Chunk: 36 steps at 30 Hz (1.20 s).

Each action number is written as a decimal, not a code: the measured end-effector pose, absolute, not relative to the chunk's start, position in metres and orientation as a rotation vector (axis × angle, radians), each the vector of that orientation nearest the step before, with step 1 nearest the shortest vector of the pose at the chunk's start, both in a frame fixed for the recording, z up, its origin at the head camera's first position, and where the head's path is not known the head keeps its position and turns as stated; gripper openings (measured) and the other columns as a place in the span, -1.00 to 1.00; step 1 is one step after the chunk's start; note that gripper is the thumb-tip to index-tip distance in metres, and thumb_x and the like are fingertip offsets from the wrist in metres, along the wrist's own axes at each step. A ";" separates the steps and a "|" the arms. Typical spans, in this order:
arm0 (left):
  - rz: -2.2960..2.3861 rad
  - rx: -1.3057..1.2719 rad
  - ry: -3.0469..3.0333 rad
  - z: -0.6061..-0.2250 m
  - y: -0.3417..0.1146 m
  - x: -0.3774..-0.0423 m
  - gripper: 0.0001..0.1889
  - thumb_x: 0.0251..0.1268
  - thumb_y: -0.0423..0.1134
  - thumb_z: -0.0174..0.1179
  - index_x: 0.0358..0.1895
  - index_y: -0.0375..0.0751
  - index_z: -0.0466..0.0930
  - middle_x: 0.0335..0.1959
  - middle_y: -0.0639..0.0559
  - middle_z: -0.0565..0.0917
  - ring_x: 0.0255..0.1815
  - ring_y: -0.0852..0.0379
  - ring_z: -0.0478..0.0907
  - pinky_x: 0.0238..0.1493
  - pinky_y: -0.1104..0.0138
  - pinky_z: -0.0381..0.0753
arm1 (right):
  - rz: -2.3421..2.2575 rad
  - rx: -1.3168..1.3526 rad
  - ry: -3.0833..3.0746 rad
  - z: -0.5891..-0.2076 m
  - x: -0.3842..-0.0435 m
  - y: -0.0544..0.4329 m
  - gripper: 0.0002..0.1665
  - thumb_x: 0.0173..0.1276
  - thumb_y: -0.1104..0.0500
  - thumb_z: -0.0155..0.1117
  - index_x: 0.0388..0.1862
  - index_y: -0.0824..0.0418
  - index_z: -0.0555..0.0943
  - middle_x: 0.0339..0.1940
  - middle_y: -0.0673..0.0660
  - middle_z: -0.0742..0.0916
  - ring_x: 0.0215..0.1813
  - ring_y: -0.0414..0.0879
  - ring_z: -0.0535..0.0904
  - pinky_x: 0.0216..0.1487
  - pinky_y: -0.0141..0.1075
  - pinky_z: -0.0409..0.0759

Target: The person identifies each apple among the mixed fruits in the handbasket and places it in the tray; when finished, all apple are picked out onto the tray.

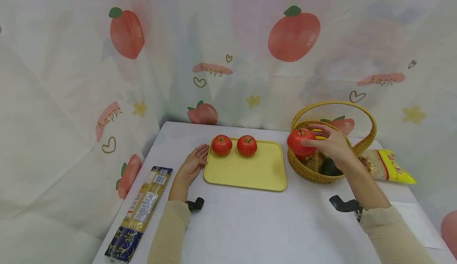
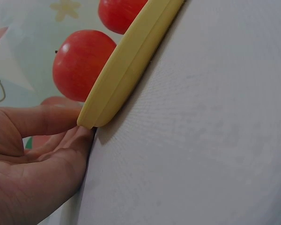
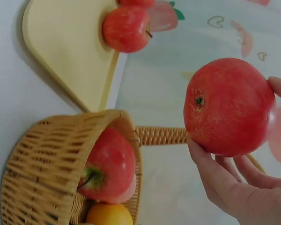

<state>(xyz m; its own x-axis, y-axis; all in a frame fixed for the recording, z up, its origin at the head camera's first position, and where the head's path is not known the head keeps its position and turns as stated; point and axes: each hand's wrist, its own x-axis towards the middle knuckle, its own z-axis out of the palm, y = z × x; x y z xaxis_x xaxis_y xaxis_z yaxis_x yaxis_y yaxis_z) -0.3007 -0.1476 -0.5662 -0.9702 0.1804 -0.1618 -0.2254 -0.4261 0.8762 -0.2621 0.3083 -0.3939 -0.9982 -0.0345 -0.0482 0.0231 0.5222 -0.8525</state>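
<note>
R hand point(image 1: 337, 147) pinches a red apple point(image 1: 300, 140) btwn thumb & fingers, just above the wicker basket point(image 1: 303, 172); step prob. = basket/tray transfer, direction unclear. L hand point(image 1: 194, 161), fingers extended, touches the L edge of the yellow tray point(image 1: 246, 173), w/ 2 other apples point(image 1: 247, 146) on it. Next move prob. needs firm pinch, clearance from basket handle point(image 1: 333, 102) & a steady tray.

The head view looks forward and down; nearer wrist views face the hands point(image 1: 194, 162) point(image 1: 334, 142), all sharing the tray point(image 1: 246, 171).
</note>
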 end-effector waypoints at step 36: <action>2.481 -0.056 1.530 -0.569 -0.148 -0.302 -0.06 0.09 -0.90 -0.20 0.64 -0.39 -0.01 0.67 -0.29 0.08 0.70 -0.14 -0.01 0.67 0.12 0.04 | -1.923 -0.250 2.333 -0.438 -0.282 0.182 -0.10 0.26 0.23 0.55 0.55 0.19 0.38 0.43 0.29 0.54 0.26 0.12 0.56 0.05 -0.46 0.67</action>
<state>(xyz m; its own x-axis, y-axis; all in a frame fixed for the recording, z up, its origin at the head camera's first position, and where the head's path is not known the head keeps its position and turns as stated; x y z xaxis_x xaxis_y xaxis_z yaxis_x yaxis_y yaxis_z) -0.3015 -0.1480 -0.5690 -0.9737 0.1715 -0.1502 -0.2112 -0.4306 0.8775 -0.2816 0.1821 -0.4384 -0.9807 -0.1944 0.0214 -0.0581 0.1853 -0.9810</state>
